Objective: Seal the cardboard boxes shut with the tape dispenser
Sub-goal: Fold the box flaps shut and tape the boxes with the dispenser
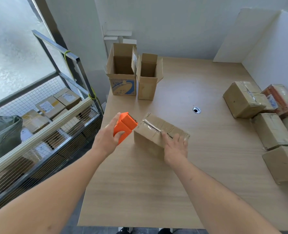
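Left hand (108, 136): nearest, fingers curled round orange tape dispenser (125, 126), whose nose meets the box's 10 o'clock end.
Right hand (175, 147): fingers straight, pressing flat on cardboard box (158, 128) top, along the taped seam.
Box position: mid-table (140, 191).
Open boxes (133, 73): two, 12 o'clock.
Sealed boxes (266, 119): clustered, 3 o'clock.
Wire cart (43, 125): 9 o'clock, holding parcels.

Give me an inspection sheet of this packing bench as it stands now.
Surface: wooden table with a grommet hole.
Job's things: orange tape dispenser at the end of the taped box.
Clutter: two open boxes at the back; sealed boxes stacked at right.
Grippers: left hand grips the dispenser; right hand presses the box top.
Cables: nothing seen.
Surroundings: wire cage cart of parcels at left, white wall behind.
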Demonstrator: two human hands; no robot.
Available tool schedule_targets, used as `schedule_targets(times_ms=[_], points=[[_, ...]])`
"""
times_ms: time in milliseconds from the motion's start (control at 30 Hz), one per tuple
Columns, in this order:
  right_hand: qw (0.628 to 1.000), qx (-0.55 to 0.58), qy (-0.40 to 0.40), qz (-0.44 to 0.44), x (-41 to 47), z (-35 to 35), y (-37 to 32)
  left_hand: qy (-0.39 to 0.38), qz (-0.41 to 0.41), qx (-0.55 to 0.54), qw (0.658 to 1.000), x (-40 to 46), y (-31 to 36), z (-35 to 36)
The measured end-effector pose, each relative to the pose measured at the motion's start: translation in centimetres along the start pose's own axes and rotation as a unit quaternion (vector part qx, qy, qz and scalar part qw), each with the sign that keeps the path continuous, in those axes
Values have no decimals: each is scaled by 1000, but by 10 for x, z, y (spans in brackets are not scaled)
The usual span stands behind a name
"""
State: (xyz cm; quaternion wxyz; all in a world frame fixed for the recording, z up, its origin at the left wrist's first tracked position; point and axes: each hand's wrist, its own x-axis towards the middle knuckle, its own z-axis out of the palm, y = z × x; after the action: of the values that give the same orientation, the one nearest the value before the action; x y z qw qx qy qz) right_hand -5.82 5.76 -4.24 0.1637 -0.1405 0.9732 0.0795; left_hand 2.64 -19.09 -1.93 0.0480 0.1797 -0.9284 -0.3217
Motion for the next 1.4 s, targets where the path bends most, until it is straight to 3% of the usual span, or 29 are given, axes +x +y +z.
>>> schedule_targets(times_ms=[100,333,467,600,833,967,1133,1167,1233,1333,1400], points=[[1000,-13,9,27,1,-2,6,-23,27,-33,999,2,-4,-5],[981,181,-17,65,10,-3,-40,-40,45,-70,996,2,-14,-3],[984,171,-41,21,14,10,-44,-47,74,-67,994,2,-19,-4],[984,163,-8,-75,18,20,-17,-52,100,-67,991,2,-17,-7],[991,123,4,-54,19,10,-36,-57,109,-57,991,7,-16,-10],[978,133,26,-157,16,16,-30,-79,114,-47,989,8,-19,-14],[965,85,-31,-248,20,4,-10,-102,139,-49,984,8,-21,-13],[958,107,-46,-262,22,3,-9,-102,148,-44,983,8,-21,-13],[927,269,-58,-257,24,1,-7,-102,167,-35,980,7,-22,-14],[810,552,-35,-194,21,-7,-9,-114,196,-39,973,3,-23,-15],[765,613,-51,-188,15,-20,-12,-119,201,-29,972,2,-23,-17]])
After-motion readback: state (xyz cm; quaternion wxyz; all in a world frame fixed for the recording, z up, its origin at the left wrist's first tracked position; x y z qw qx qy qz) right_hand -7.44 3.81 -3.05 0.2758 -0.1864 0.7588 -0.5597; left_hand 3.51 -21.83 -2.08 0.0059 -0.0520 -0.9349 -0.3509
